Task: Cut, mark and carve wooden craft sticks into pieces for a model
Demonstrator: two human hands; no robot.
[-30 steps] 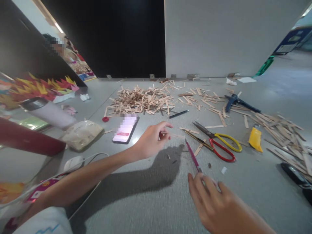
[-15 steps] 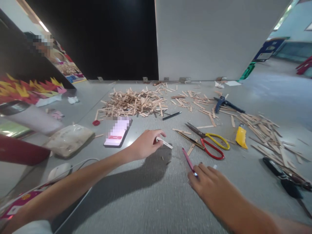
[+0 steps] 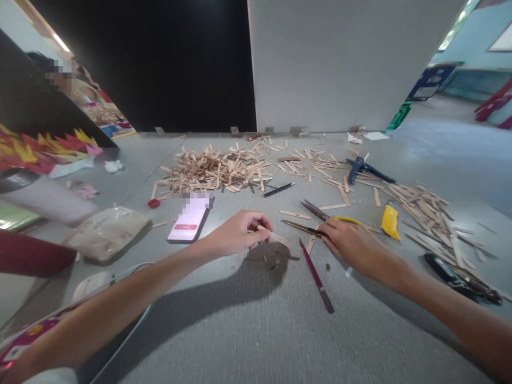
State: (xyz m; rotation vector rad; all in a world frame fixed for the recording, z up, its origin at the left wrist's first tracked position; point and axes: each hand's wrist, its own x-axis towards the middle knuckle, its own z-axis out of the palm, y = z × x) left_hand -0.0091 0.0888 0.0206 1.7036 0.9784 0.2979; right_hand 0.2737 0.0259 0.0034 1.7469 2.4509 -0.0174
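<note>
In my left hand (image 3: 248, 232), thumb and fingers pinch a small wooden stick (image 3: 282, 240), held just above the table with its free end pointing right. My right hand (image 3: 348, 242) closes on the dark rear end of gold-and-black tweezers (image 3: 302, 228), whose tips point left. Scissors (image 3: 316, 209) with a yellow handle lie right beside and partly beneath that hand, which hides the red handle. A slim dark-red pen-like craft tool (image 3: 316, 277) lies between my hands. Loose sticks (image 3: 295, 215) lie around the tweezers.
Behind lies a heap of wooden sticks (image 3: 216, 170), with a black pen (image 3: 279, 190) in front. A phone (image 3: 190, 218) and a plastic packet (image 3: 110, 233) are at left. At right are a yellow cutter (image 3: 390, 222), dark blue cutting pliers (image 3: 366, 172) and keys (image 3: 480, 290).
My right hand has let go of the dark-red tool, leaving it on the table, and moved up to the tweezers, which have shifted slightly. My left hand still holds the stick.
</note>
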